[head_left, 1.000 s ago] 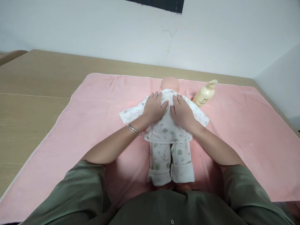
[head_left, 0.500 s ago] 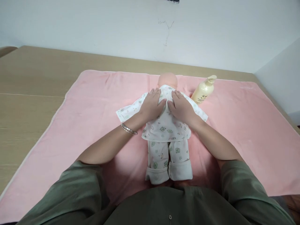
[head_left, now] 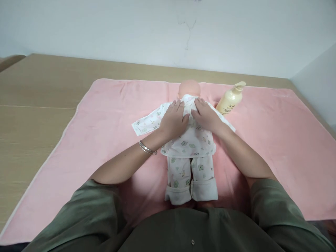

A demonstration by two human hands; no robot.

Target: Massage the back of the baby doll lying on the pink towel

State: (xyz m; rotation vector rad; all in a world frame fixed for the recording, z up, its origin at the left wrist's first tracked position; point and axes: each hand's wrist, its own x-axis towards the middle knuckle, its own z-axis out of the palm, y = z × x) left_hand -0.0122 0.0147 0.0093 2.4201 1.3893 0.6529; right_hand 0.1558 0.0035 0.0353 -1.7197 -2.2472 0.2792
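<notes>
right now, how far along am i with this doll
Done, it seems: the doll is dressed, trouser cuffs turned up. In hand: your left hand and right hand rest on its top. Left: probably lifting them off; neither holds the pump bottle, and its use is unclear.

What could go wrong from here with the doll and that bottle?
The bottle is close to the doll's sleeve beside the right hand, so a wide sweep might knock it over. Both palms rest on the thin shirt; sliding them could bunch it up. The left wrist's bangles might snag the cloth.
</notes>
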